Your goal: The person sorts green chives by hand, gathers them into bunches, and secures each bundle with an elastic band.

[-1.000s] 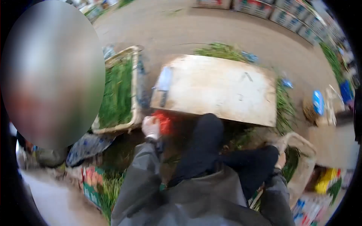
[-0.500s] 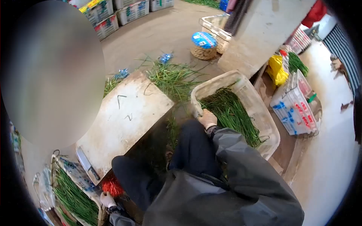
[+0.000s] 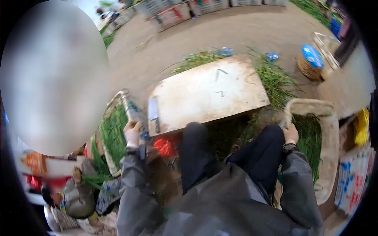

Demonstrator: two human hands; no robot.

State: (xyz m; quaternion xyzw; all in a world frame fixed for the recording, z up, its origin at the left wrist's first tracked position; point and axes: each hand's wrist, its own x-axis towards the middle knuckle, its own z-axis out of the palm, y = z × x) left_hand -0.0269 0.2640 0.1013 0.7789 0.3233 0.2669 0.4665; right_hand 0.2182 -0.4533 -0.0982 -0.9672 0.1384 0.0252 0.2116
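My left hand (image 3: 132,133), in a pale glove, is closed at the near rim of a white crate (image 3: 114,173) on the left, which holds long green stalks (image 3: 115,131). My right hand (image 3: 291,134), also gloved, grips the left rim of a larger whitish crate (image 3: 328,157) beside my right knee. More dark green stalks (image 3: 308,145) lie inside that one. Between my hands, past my knees, stands a low board-topped table (image 3: 204,94). A cleaver-like knife (image 3: 153,114) rests on its left end. Just right of my left hand is a bundle of red plastic string (image 3: 166,146).
Loose green trimmings (image 3: 273,78) litter the floor beyond the table. A round woven stool (image 3: 310,65) with a blue top stands at right. Labelled crates (image 3: 173,17) line the back. Another person (image 3: 78,196) is low at the left with stalks in hand.
The view has swung left, so the table and both crates appear shifted to the right. My left hand has come forward along the left crate; my right hand stays on its crate's rim.
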